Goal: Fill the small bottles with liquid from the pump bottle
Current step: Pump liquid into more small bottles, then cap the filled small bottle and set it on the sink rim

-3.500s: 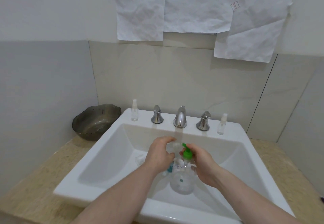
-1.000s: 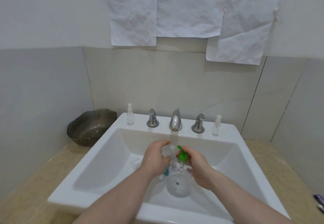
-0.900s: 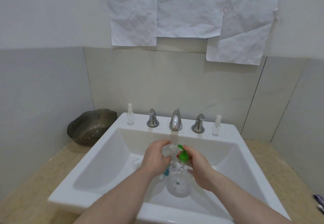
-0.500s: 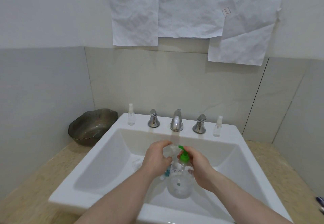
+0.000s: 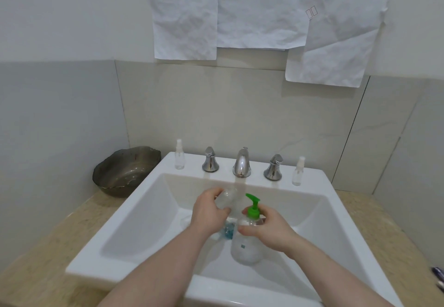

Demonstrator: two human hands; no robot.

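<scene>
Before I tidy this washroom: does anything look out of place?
Crumpled white paper sheets hang overlapping and uneven on the wall above the faucet. A dark bowl sits on the counter left of the sink.

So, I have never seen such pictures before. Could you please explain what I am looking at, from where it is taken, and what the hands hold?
No machine here: a person wears one camera on the head, looking down at their own two bare hands over a white sink. The left hand holds a small clear bottle. The right hand grips a clear pump bottle with a green pump. Two small spray bottles stand on the sink's rim beside the faucet. A dark bowl sits on the counter.
</scene>
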